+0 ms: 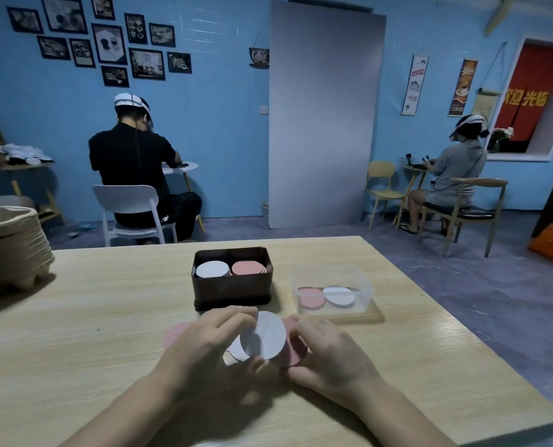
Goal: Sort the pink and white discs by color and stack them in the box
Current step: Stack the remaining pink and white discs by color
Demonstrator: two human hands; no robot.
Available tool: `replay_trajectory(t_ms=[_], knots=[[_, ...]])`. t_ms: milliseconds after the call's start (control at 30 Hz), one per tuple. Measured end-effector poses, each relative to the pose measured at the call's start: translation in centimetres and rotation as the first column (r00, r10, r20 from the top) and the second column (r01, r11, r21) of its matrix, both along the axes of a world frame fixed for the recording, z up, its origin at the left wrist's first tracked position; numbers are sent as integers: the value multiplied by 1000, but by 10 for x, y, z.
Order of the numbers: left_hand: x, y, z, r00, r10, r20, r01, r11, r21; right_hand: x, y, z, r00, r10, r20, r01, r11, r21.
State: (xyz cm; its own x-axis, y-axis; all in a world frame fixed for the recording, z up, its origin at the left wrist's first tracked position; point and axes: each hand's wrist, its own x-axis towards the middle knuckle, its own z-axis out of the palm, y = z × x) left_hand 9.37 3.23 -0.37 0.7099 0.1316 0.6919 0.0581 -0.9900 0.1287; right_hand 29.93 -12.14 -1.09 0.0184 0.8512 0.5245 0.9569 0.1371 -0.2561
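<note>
Head view: at the far left, at 9 o'clock from the work, a stack of moulded pulp trays [10,240] sits on the wooden table [107,317]. Moving right, a loose pink disc [176,333] lies flat and half hidden under our left hand [204,343]. That hand pinches a white disc [268,337], with the fingers curled over its far rim and the thumb against its near rim. The disc is tilted up off the table and shows us its face. More white discs [236,353] lie flat beneath it.

At 12 o'clock from the hands stands the brown tin box [233,295]. It holds a white stack [212,270] in its left half and a pink stack [248,268] in its right half, side by side.

The coming move, as we judge it, turns on one relation. The white stack lies at about 11 o'clock from the fingers holding the white disc. The left hand is the nearer hand, so the disc must travel forward and a little left and be laid flat.

Right of the white disc, our right hand [326,353] curls its fingers over the loose pink discs [296,350], thumb at their near edge. It seems to grip them. At 2 o'clock a clear plastic container [367,287] holds one pink disc and one white disc, overlapping.
</note>
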Motion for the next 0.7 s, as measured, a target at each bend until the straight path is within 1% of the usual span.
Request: replay_trajectory(t_ms=[100, 233, 300, 367, 467, 600, 700], knots=[[-5, 7, -5, 1000, 23, -2, -23, 999, 41, -14, 15, 1, 989, 42, -140, -41, 999, 7], [-10, 11, -7, 999, 29, 41, -31, 998, 63, -20, 27, -8, 976, 24, -216, -18, 999, 30], [-10, 12, -9, 999, 41, 13, -42, 996, 78, -20, 30, -11, 982, 52, -180, -46, 998, 34], [-8, 13, -14, 998, 44, -36, -41, 995, 95, -21, 33, -12, 988, 107, -112, -101, 993, 59], [-8, 14, -17, 997, 19, -79, -17, 1000, 26, -21, 33, -13, 988, 155, -20, -152, 984, 92], [-12, 15, -19, 995, -33, -94, 27, 997, -65, -19, 34, -14, 985, 172, -25, -167, 976, 139], [-14, 14, -19, 995, -80, -67, 67, 982, -179, -20, 35, -16, 983, 181, -39, -173, 973, 154]])
